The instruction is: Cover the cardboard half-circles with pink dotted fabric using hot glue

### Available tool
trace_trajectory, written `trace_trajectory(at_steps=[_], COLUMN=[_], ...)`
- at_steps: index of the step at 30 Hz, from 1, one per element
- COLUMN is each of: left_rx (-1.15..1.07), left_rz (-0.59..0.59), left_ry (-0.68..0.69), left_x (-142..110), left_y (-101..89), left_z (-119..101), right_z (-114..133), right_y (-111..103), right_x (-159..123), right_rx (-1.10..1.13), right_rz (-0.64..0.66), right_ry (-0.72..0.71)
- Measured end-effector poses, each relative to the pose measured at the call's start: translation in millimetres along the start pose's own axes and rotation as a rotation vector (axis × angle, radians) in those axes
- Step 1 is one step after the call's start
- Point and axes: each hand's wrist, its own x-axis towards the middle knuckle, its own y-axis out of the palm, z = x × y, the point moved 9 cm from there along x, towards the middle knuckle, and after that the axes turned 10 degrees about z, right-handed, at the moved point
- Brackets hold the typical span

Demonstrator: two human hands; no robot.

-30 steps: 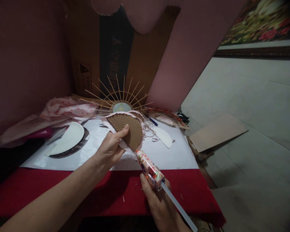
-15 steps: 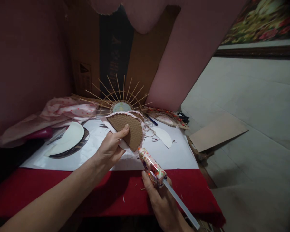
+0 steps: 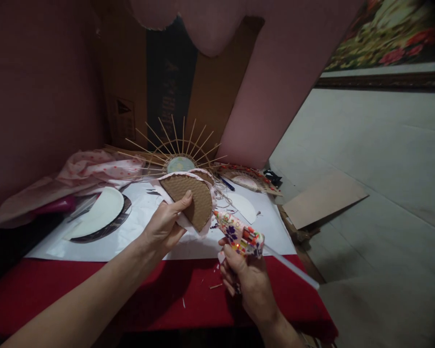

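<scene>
My left hand point(image 3: 166, 220) grips a half-round piece of corrugated cardboard point(image 3: 194, 205), thumb on its brown face. Pale pink fabric edges the cardboard's curved rim and hangs loose along its straight side. My right hand point(image 3: 248, 275) is wrapped round a flower-patterned hot glue gun point(image 3: 239, 236), a small orange light showing on it. A long translucent glue stick point(image 3: 293, 266) sticks out of its back. The gun's tip points at the right rim of the cardboard; whether it touches, I cannot tell. Behind stands a sunburst frame of thin sticks point(image 3: 181, 145) with a pale round centre.
White half-round pieces point(image 3: 107, 205) lie on the white sheet point(image 3: 141, 246) at left, another white piece point(image 3: 243, 205) at right. Pink dotted cloth point(image 3: 97, 166) is bunched at the back left. A beaded fan-shaped piece point(image 3: 246, 179) and a pen point(image 3: 226, 183) lie behind. Red cloth point(image 3: 159, 290) covers the front.
My right hand has turned the glue gun sideways and shifted it up and right along the cardboard's rim. My left hand keeps its hold, and the view has shifted slightly.
</scene>
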Motion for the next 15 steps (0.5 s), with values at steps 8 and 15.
trace_trajectory(at_steps=[8, 15], left_rx=[0.009, 0.046], left_rz=[-0.027, -0.077], left_ry=[-0.021, -0.074], left_x=[1, 0], left_y=[-0.7, -2.7], left_z=[2, 6], right_z=[-9, -7], right_y=[19, 24], right_x=[11, 16], right_rx=[0.622, 0.739], right_rz=[0.309, 0.428], right_ry=[0.197, 0.204])
